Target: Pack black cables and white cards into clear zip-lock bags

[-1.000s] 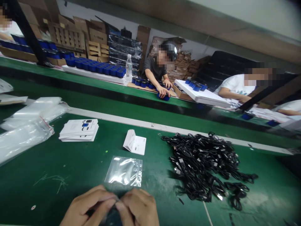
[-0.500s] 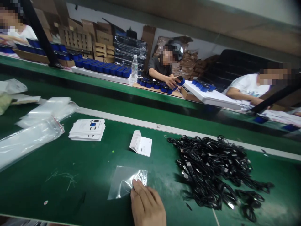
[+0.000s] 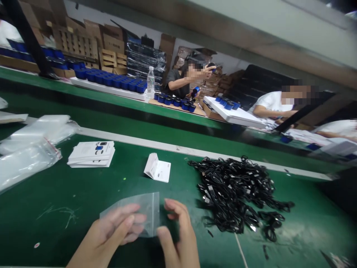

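Note:
A clear zip-lock bag point(image 3: 149, 216) is raised a little over the green table, its zip edge facing right. My left hand point(image 3: 111, 230) grips it, with the thumb in front and the fingers behind, seen through the plastic. At the zip edge, my right hand point(image 3: 178, 230) is held with thumb and fingers apart and nothing between them. Beyond the bag stands a folded white leaflet point(image 3: 161, 171), partly opened. A stack of printed leaflets point(image 3: 90, 154) lies farther left. To the right of my right hand is a heap of black cables point(image 3: 234, 193).
More clear plastic bags point(image 3: 39, 141) lie at the left. A pale strip point(image 3: 178, 149) runs along the table's far side. Behind it, a raised bench holds blue cylindrical items point(image 3: 111, 80), a water bottle point(image 3: 150, 82) and a white tray point(image 3: 231, 111). Several co-workers sit there.
My left hand has come into view and taken hold of the bag, now lifted off the table. My right hand has let go and opened beside it. The camera view has shifted slightly right.

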`<action>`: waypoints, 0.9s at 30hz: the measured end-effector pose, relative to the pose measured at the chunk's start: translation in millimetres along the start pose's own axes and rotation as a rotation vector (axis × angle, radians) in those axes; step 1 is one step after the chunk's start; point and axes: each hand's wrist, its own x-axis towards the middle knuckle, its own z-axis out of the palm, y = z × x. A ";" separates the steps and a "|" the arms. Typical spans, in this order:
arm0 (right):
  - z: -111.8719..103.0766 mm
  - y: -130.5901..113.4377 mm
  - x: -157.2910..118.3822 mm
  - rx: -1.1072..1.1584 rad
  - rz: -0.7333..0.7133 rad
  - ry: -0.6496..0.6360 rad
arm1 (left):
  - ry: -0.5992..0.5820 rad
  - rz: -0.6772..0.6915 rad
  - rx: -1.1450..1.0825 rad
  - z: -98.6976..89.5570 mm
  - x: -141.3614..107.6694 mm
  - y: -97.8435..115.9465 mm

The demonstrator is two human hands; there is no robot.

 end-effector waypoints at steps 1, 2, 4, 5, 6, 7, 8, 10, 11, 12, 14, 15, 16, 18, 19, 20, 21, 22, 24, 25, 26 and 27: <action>-5.9 0.6 2.4 0.086 0.121 -0.045 | 0.005 0.002 0.006 0.5 1.0 0.1; -9.6 1.1 4.9 0.157 0.212 -0.114 | 0.009 -0.001 0.015 0.6 0.8 -0.8; -11.2 1.3 9.2 0.221 0.295 -0.247 | 0.013 0.009 0.065 -0.5 -1.6 -4.5; -9.8 0.9 11.1 0.207 0.298 -0.281 | 0.051 0.051 0.120 -1.9 -3.2 -6.8; -7.7 0.3 12.6 0.170 0.288 -0.288 | 0.144 0.127 0.199 -3.7 -4.8 -9.2; -5.2 -0.5 14.0 0.126 0.272 -0.275 | 0.286 0.226 0.296 -6.0 -6.4 -11.4; -2.9 -1.4 15.1 0.086 0.259 -0.255 | 0.444 0.328 0.399 -8.4 -8.0 -13.3; 1.1 -3.1 16.6 0.024 0.235 -0.240 | 0.675 0.465 0.566 -12.1 -11.0 -15.7; 2.6 -3.8 16.9 -0.003 0.215 -0.247 | 0.668 0.468 0.615 -12.7 -12.1 -15.9; 4.0 -4.3 16.9 -0.027 0.189 -0.260 | 0.577 0.432 0.637 -12.1 -12.9 -15.6; 6.8 -4.6 15.7 -0.072 0.130 -0.282 | 0.330 0.307 0.619 -7.4 -13.2 -12.7; 8.3 -4.5 14.6 -0.088 0.104 -0.277 | 0.240 0.245 0.592 -3.5 -12.9 -10.3; 9.9 -4.0 13.2 -0.097 0.084 -0.264 | 0.196 0.199 0.559 1.1 -12.4 -7.4; 13.3 -2.4 10.2 -0.093 0.065 -0.229 | 0.200 0.162 0.492 10.7 -11.5 -0.6; 14.9 -1.4 9.0 -0.090 0.057 -0.215 | 0.213 0.161 0.469 14.9 -11.1 2.9; 16.3 -0.2 8.1 -0.087 0.041 -0.207 | 0.217 0.159 0.456 18.4 -10.7 6.2; 17.5 0.8 7.7 -0.089 0.014 -0.202 | 0.207 0.154 0.456 20.8 -10.4 9.2; 18.3 1.7 7.7 -0.099 -0.028 -0.203 | 0.184 0.148 0.468 22.2 -9.9 11.4; 18.6 2.6 8.6 -0.147 -0.168 -0.199 | 0.140 0.155 0.504 22.2 -8.8 12.7; 18.1 2.3 9.2 -0.174 -0.240 -0.195 | 0.133 0.175 0.515 21.2 -8.1 11.3; 17.3 1.7 9.6 -0.190 -0.282 -0.188 | 0.154 0.213 0.516 20.1 -7.2 8.4; 16.4 0.8 9.5 -0.191 -0.286 -0.180 | 0.196 0.263 0.511 19.0 -6.0 4.1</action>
